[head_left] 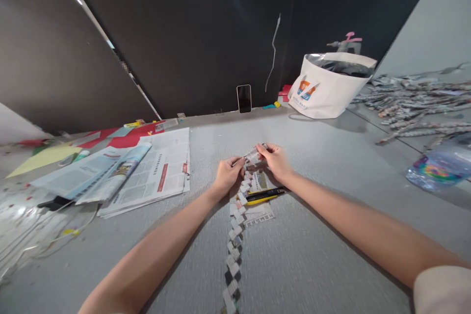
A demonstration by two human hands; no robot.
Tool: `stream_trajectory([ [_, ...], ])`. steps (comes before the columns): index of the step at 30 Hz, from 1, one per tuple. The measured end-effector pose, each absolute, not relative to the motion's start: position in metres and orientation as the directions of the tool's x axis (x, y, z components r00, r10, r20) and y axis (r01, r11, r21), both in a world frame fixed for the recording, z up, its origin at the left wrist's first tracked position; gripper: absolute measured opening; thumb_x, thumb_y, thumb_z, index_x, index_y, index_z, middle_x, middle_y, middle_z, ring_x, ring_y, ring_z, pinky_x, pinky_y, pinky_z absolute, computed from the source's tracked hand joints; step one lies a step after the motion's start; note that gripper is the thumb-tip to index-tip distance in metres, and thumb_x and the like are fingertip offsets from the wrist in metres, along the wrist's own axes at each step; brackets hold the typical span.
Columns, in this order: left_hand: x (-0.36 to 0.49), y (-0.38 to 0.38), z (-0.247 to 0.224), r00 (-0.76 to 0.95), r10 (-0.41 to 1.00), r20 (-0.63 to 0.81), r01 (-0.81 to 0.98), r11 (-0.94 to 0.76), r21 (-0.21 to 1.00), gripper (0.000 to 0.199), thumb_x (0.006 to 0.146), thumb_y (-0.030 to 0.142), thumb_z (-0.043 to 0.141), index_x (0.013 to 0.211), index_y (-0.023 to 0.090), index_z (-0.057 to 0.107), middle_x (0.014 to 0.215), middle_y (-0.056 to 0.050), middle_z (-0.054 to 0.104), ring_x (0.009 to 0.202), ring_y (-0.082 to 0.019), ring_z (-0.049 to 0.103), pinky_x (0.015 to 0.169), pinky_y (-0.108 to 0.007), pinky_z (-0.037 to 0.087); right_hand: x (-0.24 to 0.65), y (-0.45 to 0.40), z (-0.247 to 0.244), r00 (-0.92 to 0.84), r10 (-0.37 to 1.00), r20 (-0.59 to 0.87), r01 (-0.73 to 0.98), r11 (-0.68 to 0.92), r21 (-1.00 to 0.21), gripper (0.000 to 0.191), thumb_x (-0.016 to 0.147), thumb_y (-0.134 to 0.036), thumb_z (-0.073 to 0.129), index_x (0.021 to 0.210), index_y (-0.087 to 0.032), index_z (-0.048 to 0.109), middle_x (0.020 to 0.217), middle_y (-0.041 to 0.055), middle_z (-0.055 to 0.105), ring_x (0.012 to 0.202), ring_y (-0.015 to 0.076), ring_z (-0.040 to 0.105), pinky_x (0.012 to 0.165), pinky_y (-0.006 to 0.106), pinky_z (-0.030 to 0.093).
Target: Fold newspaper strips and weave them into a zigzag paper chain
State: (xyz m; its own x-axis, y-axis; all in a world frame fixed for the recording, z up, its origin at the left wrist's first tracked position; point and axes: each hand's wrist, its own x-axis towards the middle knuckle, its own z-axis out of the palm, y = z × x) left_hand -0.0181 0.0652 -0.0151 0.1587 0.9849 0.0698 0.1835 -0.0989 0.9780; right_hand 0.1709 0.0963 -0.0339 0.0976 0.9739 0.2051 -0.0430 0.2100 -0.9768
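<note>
A folded newspaper strip [252, 155] is stretched between my hands. My left hand [228, 174] pinches its left end, where a zigzag chain of folded paper [235, 240] begins and runs down the table toward me. My right hand [275, 161] pinches the strip's other end, fingers closed. Just below the hands, a black and yellow utility knife [263, 196] lies across small cut newspaper pieces [259, 213], right beside the chain. The exact join between strip and chain is hidden by my left fingers.
Newspapers [154, 171] are stacked at the left, near cables [51, 240] and red paper [128, 137]. A phone [244, 98] leans on the dark wall. A white bag [327, 88] stands at the back right, before many folded paper chains [412, 103] and a clear plastic bag [437, 167].
</note>
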Motion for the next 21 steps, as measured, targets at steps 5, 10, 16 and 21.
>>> stream_trajectory([
  [5, -0.0192, 0.0697, -0.0213, 0.079, 0.995, 0.068, 0.111, -0.076, 0.991, 0.047, 0.086, 0.063, 0.072, 0.079, 0.016, 0.072, 0.062, -0.002, 0.065, 0.054, -0.011, 0.052, 0.054, -0.025, 0.039, 0.1702, 0.0968, -0.0332, 0.077, 0.976, 0.203, -0.074, 0.208, -0.975, 0.044, 0.085, -0.062, 0.073, 0.076, -0.02, 0.066, 0.066, 0.0013, 0.063, 0.06, 0.0152, 0.052, 0.06, 0.03, 0.04],
  [10, -0.0193, 0.0723, -0.0232, 0.04, 0.997, 0.067, 0.065, -0.07, 0.995, 0.049, 0.084, 0.062, 0.075, 0.083, 0.014, 0.076, 0.062, -0.003, 0.066, 0.054, -0.011, 0.054, 0.054, -0.025, 0.041, 0.169, 0.0983, -0.0335, 0.062, 0.98, 0.188, -0.145, 0.195, -0.97, 0.043, 0.082, -0.062, 0.075, 0.09, -0.02, 0.068, 0.066, 0.0009, 0.065, 0.058, 0.0147, 0.05, 0.057, 0.03, 0.038],
  [16, -0.0175, 0.0723, -0.0226, -0.02, 0.998, 0.057, -0.019, -0.058, 0.998, 0.059, 0.078, 0.06, 0.081, 0.112, 0.011, 0.079, 0.07, -0.004, 0.072, 0.055, -0.01, 0.053, 0.053, -0.024, 0.042, 0.1686, 0.102, -0.0389, 0.047, 0.981, 0.188, -0.195, 0.193, -0.962, 0.043, 0.082, -0.059, 0.076, 0.1, -0.021, 0.066, 0.068, 0.0003, 0.067, 0.059, 0.0147, 0.051, 0.059, 0.029, 0.038],
  [21, -0.0167, 0.0726, -0.0222, -0.037, 0.996, 0.079, -0.009, -0.079, 0.997, 0.058, 0.08, 0.057, 0.08, 0.112, 0.009, 0.08, 0.067, -0.004, 0.069, 0.053, -0.008, 0.048, 0.05, -0.023, 0.038, 0.1686, 0.1026, -0.0388, 0.054, 0.978, 0.2, -0.198, 0.207, -0.958, 0.042, 0.083, -0.057, 0.075, 0.099, -0.02, 0.066, 0.068, 0.0004, 0.067, 0.061, 0.0148, 0.053, 0.061, 0.03, 0.039],
])
